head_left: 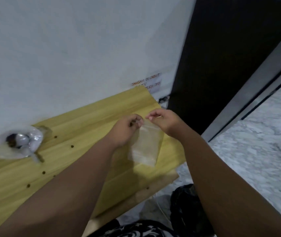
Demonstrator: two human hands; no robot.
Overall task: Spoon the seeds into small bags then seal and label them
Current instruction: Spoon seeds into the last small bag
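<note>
Clear plastic: one small bag (144,146) hangs from our pinching fingers (138,122), left hand (126,129) and right hand (163,122) each curled on its top edge, close together. It hangs above the yellow surface (68,168), near the right edge where the marble floor (255,151) begins. Well to the left lies a second bag (1,151) holding one spoon (22,139) and dark seeds (10,140) — bare wood between.

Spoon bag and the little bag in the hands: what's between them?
In the head view, bare yellow board with small holes, then the left hand pinching the little bag.
</note>
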